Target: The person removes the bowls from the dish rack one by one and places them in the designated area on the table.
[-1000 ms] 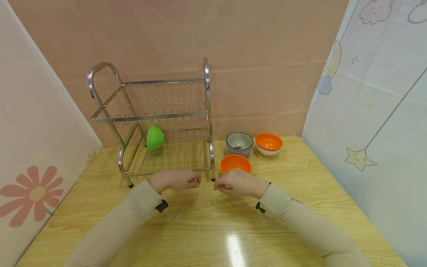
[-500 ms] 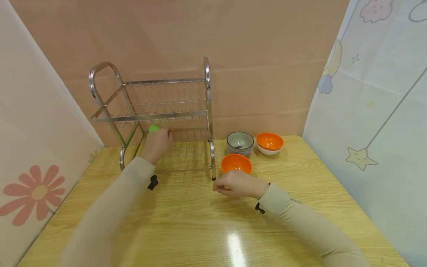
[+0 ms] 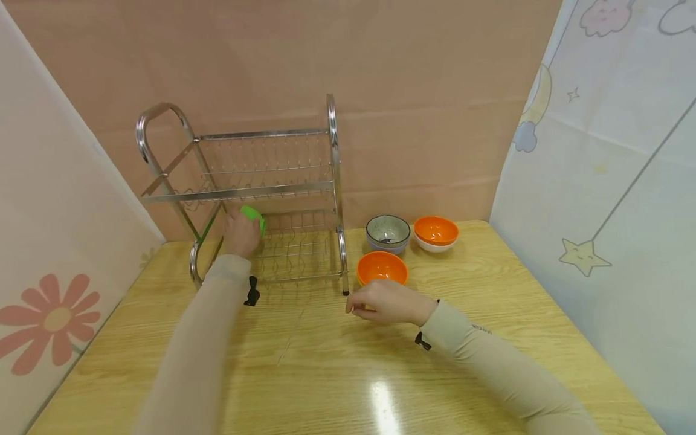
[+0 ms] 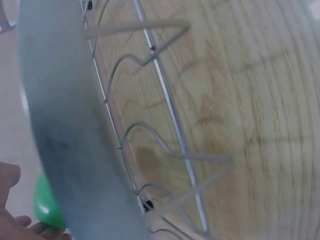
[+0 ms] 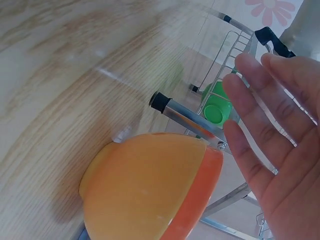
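Observation:
My left hand (image 3: 241, 232) reaches into the lower tier of the metal dish rack (image 3: 293, 187), at the left side of a green bowl (image 3: 255, 216). The hand covers part of that bowl in the head view. In the left wrist view the thumb stands apart from the green bowl (image 4: 47, 202), while the fingertips (image 4: 47, 230) lie along its lower edge; contact is hard to judge. My right hand (image 3: 388, 300) hovers over the table just in front of an orange bowl (image 3: 383, 267), holding nothing. Its fingers (image 5: 270, 135) look relaxed in the right wrist view.
Behind the front orange bowl stand a speckled grey bowl (image 3: 388, 231) stacked in a lavender one and another orange bowl (image 3: 436, 231) stacked in a white one. The rack's upper tier rail (image 3: 244, 192) passes above my left hand. A backdrop wall (image 3: 424, 109) rises behind the table.
My left hand has moved from the table in front of the rack, up and leftward, into the lower tier beside the green bowl. That bowl appears slightly turned. The right hand has stayed put.

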Demonstrator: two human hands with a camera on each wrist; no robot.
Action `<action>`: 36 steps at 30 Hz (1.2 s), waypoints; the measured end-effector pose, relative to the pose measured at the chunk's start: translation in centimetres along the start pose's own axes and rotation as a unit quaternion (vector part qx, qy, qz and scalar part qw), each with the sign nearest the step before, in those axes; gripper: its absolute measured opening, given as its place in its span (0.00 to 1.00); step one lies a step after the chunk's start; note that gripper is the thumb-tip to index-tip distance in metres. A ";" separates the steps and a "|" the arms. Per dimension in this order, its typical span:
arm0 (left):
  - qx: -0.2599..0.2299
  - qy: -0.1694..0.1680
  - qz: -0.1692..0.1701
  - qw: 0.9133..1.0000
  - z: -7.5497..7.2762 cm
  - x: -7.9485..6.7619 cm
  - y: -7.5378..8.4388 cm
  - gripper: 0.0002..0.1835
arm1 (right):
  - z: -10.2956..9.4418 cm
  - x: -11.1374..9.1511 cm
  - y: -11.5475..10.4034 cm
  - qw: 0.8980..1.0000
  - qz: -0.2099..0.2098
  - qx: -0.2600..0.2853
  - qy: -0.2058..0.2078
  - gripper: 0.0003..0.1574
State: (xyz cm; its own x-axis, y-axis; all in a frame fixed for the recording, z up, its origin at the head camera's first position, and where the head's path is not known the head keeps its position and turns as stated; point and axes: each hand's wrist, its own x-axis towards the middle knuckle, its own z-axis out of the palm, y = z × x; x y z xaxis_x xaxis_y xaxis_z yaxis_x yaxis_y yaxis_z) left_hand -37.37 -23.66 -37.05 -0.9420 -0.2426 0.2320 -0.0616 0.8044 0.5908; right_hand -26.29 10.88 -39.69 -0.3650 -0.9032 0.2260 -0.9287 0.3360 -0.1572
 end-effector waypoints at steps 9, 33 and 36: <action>-0.101 -0.051 -0.082 0.990 0.4 0.2 -0.9 0.38 | 0.2 -0.3 0.2 1.000 -0.007 -0.006 0.004 0.04; -0.261 -0.204 -0.120 0.936 -3.0 0.4 -4.6 0.31 | -0.2 -0.4 0.1 1.000 0.000 -0.011 -0.004 0.04; -0.270 -0.210 -0.118 0.932 -3.1 0.9 -4.8 0.30 | -0.3 -0.5 0.1 1.000 0.006 -0.011 -0.009 0.04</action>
State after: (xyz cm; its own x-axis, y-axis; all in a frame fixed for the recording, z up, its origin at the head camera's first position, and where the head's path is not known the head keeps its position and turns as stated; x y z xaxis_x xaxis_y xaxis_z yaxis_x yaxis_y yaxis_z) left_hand -36.89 -29.43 -37.25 -0.9764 -0.0520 -0.2094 -0.2146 0.3375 0.9166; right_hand -26.24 11.48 -39.56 -0.3753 -0.9036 0.2064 -0.9254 0.3527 -0.1385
